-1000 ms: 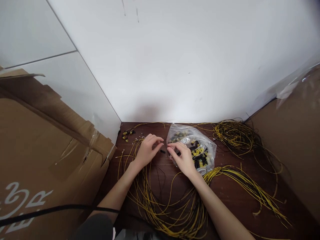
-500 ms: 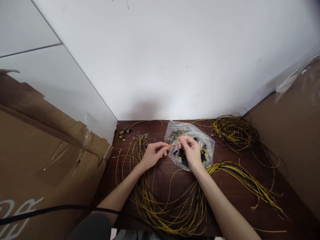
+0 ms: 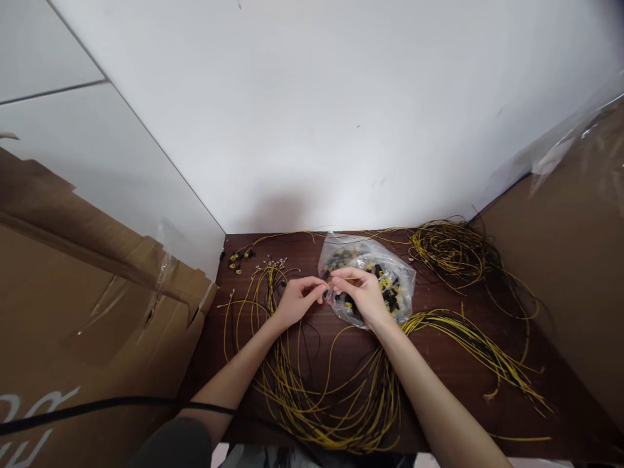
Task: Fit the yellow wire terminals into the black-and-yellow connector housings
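By crinkled clear plastic point(image 3: 337, 244), left hand point(image 3: 296, 301) and right hand point(image 3: 364, 296) pinch thin wire point(image 3: 349, 279)

Soft, cool, diffuse light, source out of view. White wall point(image 3: 312, 110) brightest, faint blurry shadow low on it. Bench point(image 3: 439, 364) much dimmer, darkening toward lower right corner. Small glints on plastic bag point(image 3: 407, 276) and clear tape point(image 3: 164, 263). Fingertips of left hand point(image 3: 295, 302) and right hand point(image 3: 368, 296) slightly soft, detail between them unclear. Wide-angle stretch toward edges; top right corner dark.
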Demonstrator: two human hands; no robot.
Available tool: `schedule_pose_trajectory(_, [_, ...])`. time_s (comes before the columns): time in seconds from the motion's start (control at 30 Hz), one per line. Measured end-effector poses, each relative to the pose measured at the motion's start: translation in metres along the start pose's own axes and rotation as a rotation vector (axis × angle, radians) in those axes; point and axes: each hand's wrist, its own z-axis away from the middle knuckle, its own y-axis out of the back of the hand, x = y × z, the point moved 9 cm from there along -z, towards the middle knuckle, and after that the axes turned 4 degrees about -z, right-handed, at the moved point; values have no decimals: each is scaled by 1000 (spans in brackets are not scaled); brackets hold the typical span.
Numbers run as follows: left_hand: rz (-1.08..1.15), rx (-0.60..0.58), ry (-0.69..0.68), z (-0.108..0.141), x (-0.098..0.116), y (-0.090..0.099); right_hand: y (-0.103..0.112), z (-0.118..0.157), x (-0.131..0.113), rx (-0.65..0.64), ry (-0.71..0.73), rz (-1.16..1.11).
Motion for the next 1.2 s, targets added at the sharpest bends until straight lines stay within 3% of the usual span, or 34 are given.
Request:
schedule_pose_trajectory(0.17, [-29, -6, 4, 0, 3, 0, 43, -1, -22, 298, 186, -232])
schedule_pose_trajectory(0.23, [-32, -13, 2, 0, 4, -1, 51, 0, -28, 338, 229, -337])
schedule_pose_trajectory(0.4, [-40, -9, 16, 0, 3, 0, 25, -3, -18, 133, 75, -354])
schedule_pose_trajectory(0.57, [-61, -24, -20, -1, 6, -1, -4, 2, -9, -39, 140, 147])
schedule_pose_trajectory(0.67, [-81, -42, -29, -1, 7, -3, -7, 5, -11, -47, 222, 305])
schedule_pose_trajectory(0.77, [-84, -43, -26, -1, 7, -3, -7, 6, -14, -42, 232, 322])
schedule_pose_trajectory(1.2, [-30, -44, 7, -2, 5, -4, 17, -1, -6, 137, 108, -19])
